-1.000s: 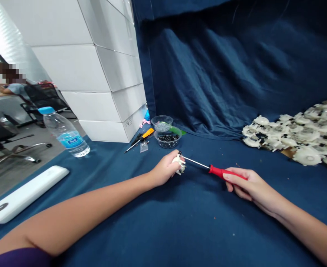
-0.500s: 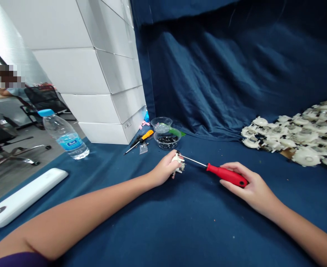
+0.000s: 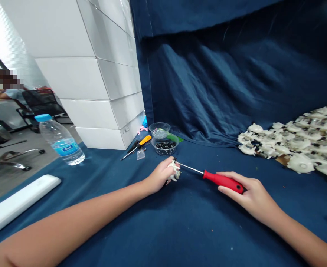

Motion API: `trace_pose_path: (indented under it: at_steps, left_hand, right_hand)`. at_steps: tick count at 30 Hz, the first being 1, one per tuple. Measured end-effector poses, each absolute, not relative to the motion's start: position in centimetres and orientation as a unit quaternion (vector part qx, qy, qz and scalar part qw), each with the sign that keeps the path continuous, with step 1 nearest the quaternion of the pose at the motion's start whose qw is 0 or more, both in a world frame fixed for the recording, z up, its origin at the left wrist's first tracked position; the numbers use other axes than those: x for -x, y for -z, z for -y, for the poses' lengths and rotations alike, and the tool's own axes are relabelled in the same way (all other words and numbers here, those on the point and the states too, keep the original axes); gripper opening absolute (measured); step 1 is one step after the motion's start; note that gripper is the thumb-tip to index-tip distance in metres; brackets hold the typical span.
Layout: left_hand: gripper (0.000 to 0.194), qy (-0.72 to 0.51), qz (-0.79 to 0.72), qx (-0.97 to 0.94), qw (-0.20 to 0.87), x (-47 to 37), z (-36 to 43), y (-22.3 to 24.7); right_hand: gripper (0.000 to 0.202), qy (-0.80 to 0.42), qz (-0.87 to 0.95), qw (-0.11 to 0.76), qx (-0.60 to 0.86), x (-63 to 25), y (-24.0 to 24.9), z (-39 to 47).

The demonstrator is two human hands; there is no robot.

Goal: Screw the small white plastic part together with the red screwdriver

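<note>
My left hand (image 3: 161,174) is closed around a small white plastic part (image 3: 175,171) with a black piece at its top, held above the blue cloth. Fingers cover much of this part. My right hand (image 3: 249,191) grips the red handle of a screwdriver (image 3: 223,182). Its metal shaft points left, and the tip meets the black piece on the white part or lies very close to it. Just beyond my left hand stands a clear bowl (image 3: 165,149) of small black pieces, with a second clear bowl (image 3: 159,128) of small shiny pieces behind it.
A yellow-handled screwdriver (image 3: 144,140) and a small plastic bag (image 3: 140,154) lie left of the bowls. White boxes (image 3: 89,111) are stacked at back left, near a water bottle (image 3: 65,146). Many white plastic parts (image 3: 299,163) are heaped at right. A person (image 3: 9,83) sits far left.
The whole view has shifted slightly, with things appearing a little lower and further left. Both hands keep their holds, and the screwdriver tip stays at the white part.
</note>
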State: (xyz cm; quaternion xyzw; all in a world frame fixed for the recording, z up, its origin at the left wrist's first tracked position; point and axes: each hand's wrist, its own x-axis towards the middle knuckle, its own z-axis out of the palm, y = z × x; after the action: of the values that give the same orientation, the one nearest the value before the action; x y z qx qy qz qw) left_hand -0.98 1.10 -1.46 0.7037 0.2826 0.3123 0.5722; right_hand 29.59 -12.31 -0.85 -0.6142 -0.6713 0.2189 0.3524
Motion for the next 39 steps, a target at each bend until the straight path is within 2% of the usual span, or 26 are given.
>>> trace_pose_path:
  at_steps: [5,9,13,18,24,29,39]
  left_hand:
    - [0.023,-0.308,-0.276,-0.72,0.557,1.2,-1.1,1.2]
    - [0.023,-0.309,-0.268,-0.736,0.539,1.3,-1.0,0.8]
    - [0.028,-0.304,-0.264,-0.739,0.54,1.4,-1.3,1.1]
    - [0.027,-0.304,-0.275,-0.738,0.537,1.3,-2.2,1.7]
    - [0.027,-0.307,-0.299,-0.726,0.537,1.4,-2.6,1.6]
    - [0.031,-0.304,-0.324,-0.74,0.505,1.8,-3.3,1.8]
    - [0.036,-0.358,-0.396,-0.735,0.418,0.9,-2.1,0.5]
  right_hand:
    - [0.042,-0.336,0.636,0.349,0.6,-29.0,0.2,12.2]
    - [0.062,-0.441,0.585,0.343,0.588,-28.4,0.4,12.1]
    - [0.051,-0.471,0.561,0.367,0.573,-28.0,0.5,11.8]
    - [0.037,-0.437,0.574,0.411,0.558,-28.3,0.5,11.4]
    - [0.03,-0.315,0.642,0.449,0.536,-28.9,0.3,11.2]
    - [0.032,-0.233,0.661,0.463,0.542,-29.4,0.0,11.0]
    - [0.04,-0.268,0.655,0.452,0.543,-29.6,0.9,10.2]
